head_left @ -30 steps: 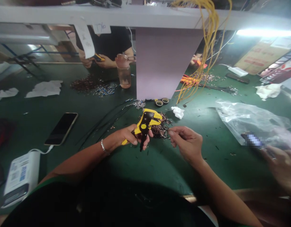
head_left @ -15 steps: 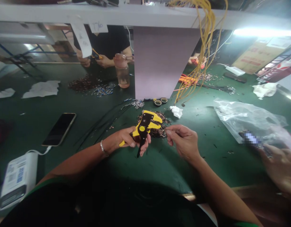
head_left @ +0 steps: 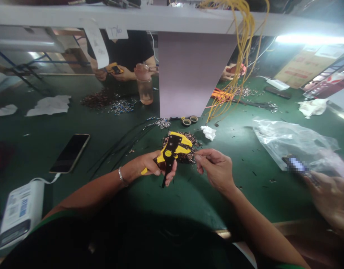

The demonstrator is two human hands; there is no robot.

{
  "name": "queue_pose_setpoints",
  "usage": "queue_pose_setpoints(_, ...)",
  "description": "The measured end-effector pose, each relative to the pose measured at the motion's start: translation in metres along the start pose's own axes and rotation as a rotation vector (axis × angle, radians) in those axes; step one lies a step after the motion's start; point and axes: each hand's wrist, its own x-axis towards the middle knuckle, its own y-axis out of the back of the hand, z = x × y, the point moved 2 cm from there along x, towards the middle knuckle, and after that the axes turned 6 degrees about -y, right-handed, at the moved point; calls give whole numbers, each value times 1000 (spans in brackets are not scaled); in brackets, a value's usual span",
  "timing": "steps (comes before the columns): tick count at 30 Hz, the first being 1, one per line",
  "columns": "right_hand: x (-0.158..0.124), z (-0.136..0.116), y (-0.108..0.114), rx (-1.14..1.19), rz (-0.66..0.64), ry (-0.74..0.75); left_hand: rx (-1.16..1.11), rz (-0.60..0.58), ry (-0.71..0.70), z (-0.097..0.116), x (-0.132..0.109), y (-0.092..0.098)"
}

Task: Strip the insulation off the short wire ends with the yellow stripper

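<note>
My left hand (head_left: 158, 166) is closed round the handles of a yellow and black wire stripper (head_left: 172, 149). The tool's jaws point right, over a pile of small coppery and black wire pieces (head_left: 187, 158). Just right of the jaws, the thumb and fingers of my right hand (head_left: 215, 166) are pinched together. What lies in that pinch is too small to make out. Black wires (head_left: 118, 144) with pale ends stretch across the table left of the pile, close to a small heap of silvery terminals (head_left: 163, 122).
Two tape rolls (head_left: 190, 120) and a crumpled tissue (head_left: 208, 132) lie behind the pile. A phone (head_left: 70, 153) is cabled to a power bank (head_left: 22, 213) at left. Yellow wires (head_left: 241, 48) hang from the shelf. At right, another person's hand (head_left: 331, 198) is beside a plastic bag (head_left: 295, 136).
My right hand has shifted very slightly left, nearer the jaws. The wire stripper stays almost still in my left hand. Across the table, a co-worker's yellow tool has turned.
</note>
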Motion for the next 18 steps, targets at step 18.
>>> queue_pose_setpoints(18,0,-1,0,-27,-11,-8,14,69,-11,0,-2,-3)
